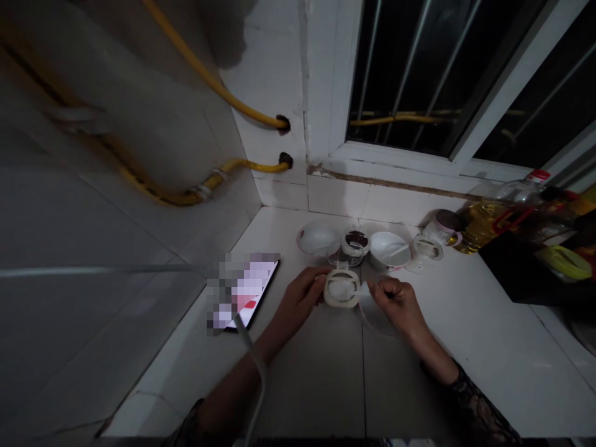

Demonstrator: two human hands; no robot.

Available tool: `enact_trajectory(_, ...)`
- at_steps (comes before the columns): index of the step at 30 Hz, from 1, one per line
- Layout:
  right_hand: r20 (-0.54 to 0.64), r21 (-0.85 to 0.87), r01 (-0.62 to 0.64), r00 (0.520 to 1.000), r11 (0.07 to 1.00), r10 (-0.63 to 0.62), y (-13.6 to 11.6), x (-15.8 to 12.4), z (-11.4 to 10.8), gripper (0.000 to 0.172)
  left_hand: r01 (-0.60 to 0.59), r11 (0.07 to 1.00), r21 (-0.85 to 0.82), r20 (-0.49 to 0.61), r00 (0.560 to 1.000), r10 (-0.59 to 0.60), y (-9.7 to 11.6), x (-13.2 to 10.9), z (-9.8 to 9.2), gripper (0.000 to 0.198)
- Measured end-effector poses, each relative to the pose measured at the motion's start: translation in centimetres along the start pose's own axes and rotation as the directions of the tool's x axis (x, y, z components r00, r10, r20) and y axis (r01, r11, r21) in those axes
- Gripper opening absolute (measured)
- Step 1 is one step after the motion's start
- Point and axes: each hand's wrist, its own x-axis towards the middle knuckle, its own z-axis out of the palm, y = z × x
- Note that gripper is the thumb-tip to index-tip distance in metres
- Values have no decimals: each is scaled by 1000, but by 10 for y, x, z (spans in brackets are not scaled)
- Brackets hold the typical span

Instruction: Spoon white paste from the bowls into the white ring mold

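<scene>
Head view: your left hand (305, 288) grasps a squarish cream-rimmed container (341, 304) of white contents (338, 290); your right hand (395, 301), just beside it, pinches a small white spoon (364, 290) (its tip over the container).

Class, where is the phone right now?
In the head view, the phone is on the counter at the left, between the tiled wall and the left hand.

Left hand (305, 290) curled, right hand (395, 303) pinched, forearms (437, 357) angled inward
</scene>
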Motion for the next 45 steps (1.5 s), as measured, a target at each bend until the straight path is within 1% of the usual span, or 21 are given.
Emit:
enact_trajectory(5,-38,128,-75,996,989,81,-2,2,-1,51,0,1000,23,7,1000,0,-1,0,-1,36)
enact_trajectory(9,19,107,-130,991,986,129,5,5,-4,52,-3,1000,31,11,1000,3,-2,-1,-1,36)
enact_trajectory(11,26,90,-137,991,987,135,7,5,-5,52,-4,1000,26,10,1000,4,-3,-1,-1,35)
enact_trajectory(14,-3,106,-116,993,988,117,3,5,-7,52,3,1000,16,9,1000,-4,-3,-1,-1,36)
enact_trajectory(17,-53,120,-71,996,990,78,-5,3,-17,51,10,1000,18,14,1000,-10,-2,-1,-1,35)
enact_trajectory(19,-91,67,-36,995,997,42,-8,0,-31,51,17,999,30,14,1000,-18,-1,-1,-2,35)
enact_trajectory(21,-108,-77,24,994,997,-32,-6,-4,-47,50,20,999,43,10,1000,-20,0,-1,-2,34)
enact_trajectory(23,-47,-306,122,989,944,-143,2,-7,-58,48,18,998,60,10,1000,-18,1,-1,-2,34)
enact_trajectory(24,2,-428,182,980,885,-200,7,-8,-60,47,15,998,67,10,1000,-16,2,-1,-2,34)
enact_trajectory(26,95,-626,284,952,726,-290,18,-10,-58,46,14,997,78,9,1000,-15,4,0,-2,33)
enact_trajectory(28,144,-726,346,921,595,-361,26,-11,-50,46,17,996,86,4,1000,-17,6,0,-2,33)
enact_trajectory(29,170,-733,381,905,564,-389,27,-12,-46,46,20,995,93,4,1000,-21,7,0,-2,33)
enact_trajectory(31,264,-677,470,873,566,-410,24,-15,-42,44,27,994,107,3,1000,-27,9,0,-2,33)
enact_trajectory(33,379,-567,544,839,619,-391,18,-18,-46,39,30,993,118,2,1000,-30,10,0,-2,33)
enact_trajectory(35,437,-497,554,825,668,-359,13,-20,-54,36,27,992,125,-3,1000,-27,11,1,-2,34)
enact_trajectory(37,393,-528,521,850,671,-351,12,-20,-59,35,25,991,131,-6,1000,-25,12,1,-2,34)
enact_trajectory(39,275,-632,467,881,618,-385,15,-18,-57,36,23,991,132,-4,1000,-23,13,1,-2,34)
enact_trajectory(41,196,-709,437,876,553,-442,19,-16,-51,37,22,991,132,-1,1000,-22,13,1,-2,33)
enact_trajectory(42,206,-712,455,863,534,-461,19,-16,-47,37,21,991,130,-2,1000,-21,12,1,-2,33)
enact_trajectory(43,251,-687,496,848,531,-467,18,-16,-45,37,22,992,127,-1,1000,-22,12,1,-2,33)
enact_trajectory(45,388,-584,587,809,561,-442,14,-18,-46,36,26,992,122,1,1000,-26,11,1,-2,33)
